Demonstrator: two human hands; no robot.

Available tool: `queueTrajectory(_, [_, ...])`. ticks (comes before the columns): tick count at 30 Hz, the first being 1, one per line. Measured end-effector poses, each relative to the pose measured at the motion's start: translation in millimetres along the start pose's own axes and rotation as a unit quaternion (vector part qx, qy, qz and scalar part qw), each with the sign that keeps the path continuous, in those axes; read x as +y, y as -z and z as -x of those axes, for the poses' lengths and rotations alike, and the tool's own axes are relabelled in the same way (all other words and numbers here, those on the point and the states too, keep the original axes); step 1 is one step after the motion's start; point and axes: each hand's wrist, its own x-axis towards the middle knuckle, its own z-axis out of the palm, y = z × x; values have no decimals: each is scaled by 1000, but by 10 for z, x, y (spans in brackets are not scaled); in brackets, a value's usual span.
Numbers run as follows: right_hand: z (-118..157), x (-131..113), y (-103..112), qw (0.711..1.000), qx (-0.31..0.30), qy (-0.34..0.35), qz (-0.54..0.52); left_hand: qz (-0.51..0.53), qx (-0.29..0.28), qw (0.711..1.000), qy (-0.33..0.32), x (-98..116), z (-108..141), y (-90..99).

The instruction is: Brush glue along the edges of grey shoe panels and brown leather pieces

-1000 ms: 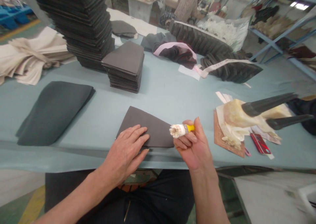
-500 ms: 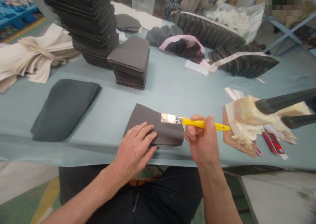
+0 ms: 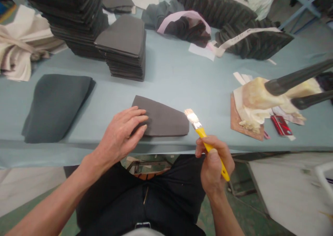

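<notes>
A dark grey trapezoid piece of sheet material (image 3: pixel 163 120) lies near the table's front edge. My left hand (image 3: pixel 125 130) is at its left end, fingers stretched out and fingertips over the piece; whether they press on it I cannot tell. My right hand (image 3: pixel 215 159) is closed around the yellow handle of a paintbrush (image 3: pixel 210 147). The brush points up and left, its whitish bristles just off the right end of the piece. Left of my left hand lies a dark green-grey stack of sheets (image 3: pixel 57 107).
Behind stand a short stack (image 3: pixel 123 49) and a tall stack (image 3: pixel 75 21) of dark pieces. Cream cloth strips (image 3: pixel 23 42) lie far left. On the right are a glue-crusted container (image 3: pixel 255 95) with black handles, a brown board (image 3: pixel 234 121) and a red box (image 3: pixel 281 125).
My right hand has pulled the brush back off the piece and turned its bristles upward. My left hand has slid left toward the piece's end. The view has tilted downward.
</notes>
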Motion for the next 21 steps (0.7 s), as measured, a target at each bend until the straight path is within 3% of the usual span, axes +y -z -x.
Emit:
queueTrajectory(7, [424, 207, -119, 996, 60, -59, -16, 75, -27, 996, 38, -183, -24, 38])
queueTrajectory(12, [580, 336, -165, 992, 100, -73, -29, 103, -8, 992, 71, -262, 70, 30])
queueTrajectory(21, [726, 542, -156, 994, 77, -65, -36, 147, 15, 980, 136, -292, 114, -25])
